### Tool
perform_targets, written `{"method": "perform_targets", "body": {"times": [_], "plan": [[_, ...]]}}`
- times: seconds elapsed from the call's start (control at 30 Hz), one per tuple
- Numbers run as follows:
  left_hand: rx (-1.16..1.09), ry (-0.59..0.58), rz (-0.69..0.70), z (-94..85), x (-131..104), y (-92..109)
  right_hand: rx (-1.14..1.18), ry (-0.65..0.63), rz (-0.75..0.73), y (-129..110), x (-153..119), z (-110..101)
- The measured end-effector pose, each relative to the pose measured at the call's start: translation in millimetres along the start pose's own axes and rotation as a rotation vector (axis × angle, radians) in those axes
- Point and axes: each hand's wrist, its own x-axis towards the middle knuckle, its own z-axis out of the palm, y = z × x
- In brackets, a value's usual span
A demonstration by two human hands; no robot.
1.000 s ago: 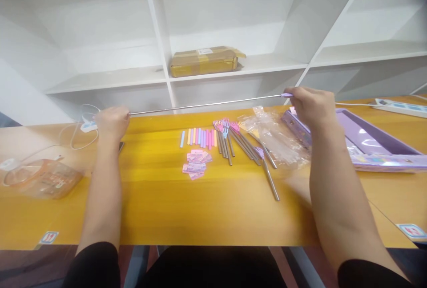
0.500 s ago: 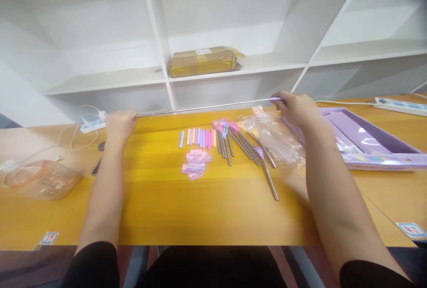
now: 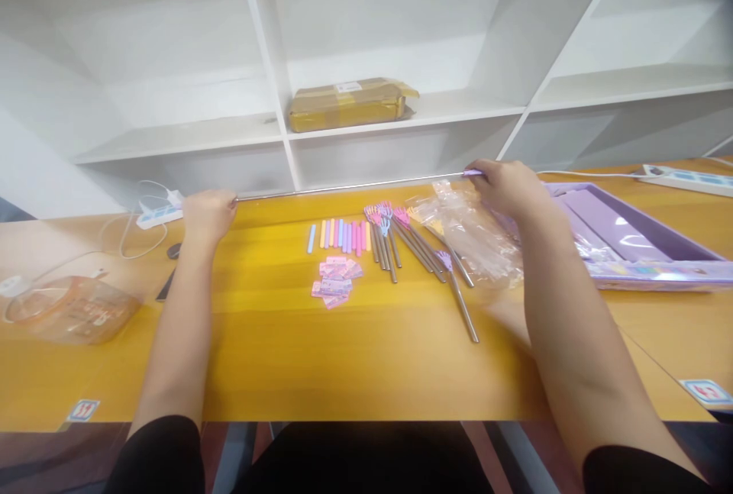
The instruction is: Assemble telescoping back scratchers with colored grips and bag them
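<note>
A telescopic back scratcher (image 3: 349, 187) is stretched out between my hands above the back of the table, its thin metal rod nearly level. My left hand (image 3: 209, 213) is closed around the rod's left end. The purple end is pinched in my right hand (image 3: 507, 185), which hides part of it. Below the rod lie several shorter back scratchers (image 3: 385, 238) with coloured hand-shaped heads and metal handles. One with a purple head (image 3: 458, 299) lies apart, nearer to me. To their left are a row of pastel sticks (image 3: 347, 236) and a small pile of pink printed cards (image 3: 337, 282).
Crumpled clear plastic bags (image 3: 475, 238) lie left of an open purple box (image 3: 624, 230). At left are an orange-tinted plastic container (image 3: 74, 309) and a power strip (image 3: 157, 216). Another power strip (image 3: 687, 179) is at far right. A cardboard box (image 3: 349, 106) sits on the shelf.
The extended back scratcher and both hands stay nearly in place; the rod's right end sits very slightly lower. Nothing was taken hold of or let go.
</note>
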Motion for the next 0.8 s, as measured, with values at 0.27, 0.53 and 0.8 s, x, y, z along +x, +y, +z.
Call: {"method": "perform_targets", "body": {"times": [0.27, 0.53, 0.8], "plan": [[0.044, -0.084, 0.022, -6.5, 0.1, 0.9, -0.018, -0.014, 0.013, 1.8, 0.1, -2.7], [0.088, -0.141, -0.006, -16.1, -1.4, 3.5, -0.056, -0.024, 0.133, 0.9, -5.9, -11.4], [0.068, -0.138, -0.073, -21.5, -2.5, 6.0, -0.043, -0.032, 0.196, -0.4, -8.4, -22.9]]}}
